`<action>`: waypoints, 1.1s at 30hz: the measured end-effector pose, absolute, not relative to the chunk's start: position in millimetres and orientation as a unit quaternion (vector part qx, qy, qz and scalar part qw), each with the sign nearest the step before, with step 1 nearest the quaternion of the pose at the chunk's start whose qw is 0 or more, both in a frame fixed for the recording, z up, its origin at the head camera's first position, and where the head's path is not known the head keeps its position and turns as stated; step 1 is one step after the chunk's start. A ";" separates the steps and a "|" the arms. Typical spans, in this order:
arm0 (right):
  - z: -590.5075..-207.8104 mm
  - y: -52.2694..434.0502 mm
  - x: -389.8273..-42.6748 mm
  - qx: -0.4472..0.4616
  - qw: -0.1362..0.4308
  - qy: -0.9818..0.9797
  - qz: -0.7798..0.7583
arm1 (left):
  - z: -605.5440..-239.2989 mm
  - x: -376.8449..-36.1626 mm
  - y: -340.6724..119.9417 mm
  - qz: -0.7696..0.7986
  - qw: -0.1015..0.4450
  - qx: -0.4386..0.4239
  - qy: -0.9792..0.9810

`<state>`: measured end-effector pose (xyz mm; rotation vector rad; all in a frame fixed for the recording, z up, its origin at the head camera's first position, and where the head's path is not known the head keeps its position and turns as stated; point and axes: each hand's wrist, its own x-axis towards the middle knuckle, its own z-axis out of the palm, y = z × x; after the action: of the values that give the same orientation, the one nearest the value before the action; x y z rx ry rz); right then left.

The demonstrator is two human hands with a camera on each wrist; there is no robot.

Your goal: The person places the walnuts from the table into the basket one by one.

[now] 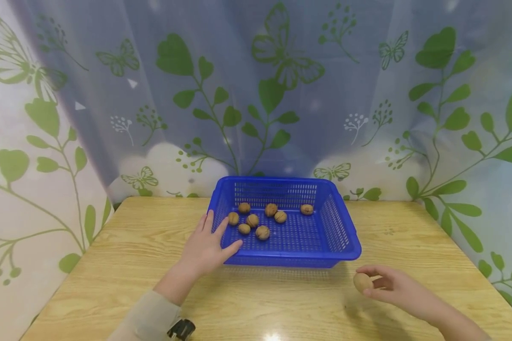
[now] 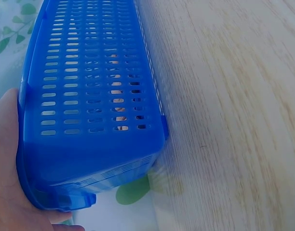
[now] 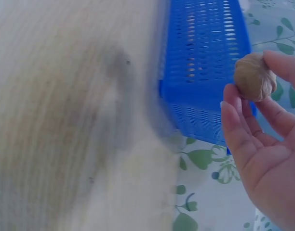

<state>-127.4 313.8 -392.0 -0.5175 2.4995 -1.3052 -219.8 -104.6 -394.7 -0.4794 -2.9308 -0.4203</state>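
Note:
A blue plastic basket with slotted walls stands on the wooden table. Several walnuts lie inside it, mostly toward the left half, with one walnut apart near the back right. My left hand rests on the basket's front left corner, fingers spread across the left rim and thumb along the front rim. In my right hand, beyond the basket's front right corner, a walnut is pinched between thumb and fingertips. The right wrist view shows this walnut's wrinkled tan shell close up.
The wooden table extends around the basket on both sides and in front. Behind it hangs a curtain printed with green leaves and butterflies. A black object is at the left wrist, by the light sleeve.

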 end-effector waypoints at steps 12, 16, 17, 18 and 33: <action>-366.1 316.0 -126.9 -0.136 0.102 0.879 -0.445 | -398.0 -219.3 -105.8 -0.142 0.075 -0.159 -0.974; -358.5 314.9 -131.7 -0.129 0.097 0.881 -0.445 | -397.5 -219.5 -105.5 -0.141 0.074 -0.157 -0.975; -357.0 314.4 -133.3 -0.128 0.096 0.880 -0.446 | -397.2 -219.4 -105.3 -0.142 0.074 -0.156 -0.975; -355.7 313.9 -134.8 -0.128 0.095 0.881 -0.446 | -396.9 -219.3 -105.0 -0.142 0.075 -0.156 -0.975; -338.7 292.4 -173.9 -0.138 0.075 0.892 -0.424 | -396.2 -220.5 -104.5 -0.142 0.079 -0.157 -0.974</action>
<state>-173.9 292.4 -338.7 -0.4126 2.6768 -1.2718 -220.5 -104.5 -396.2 -0.4693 -2.9145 -0.4246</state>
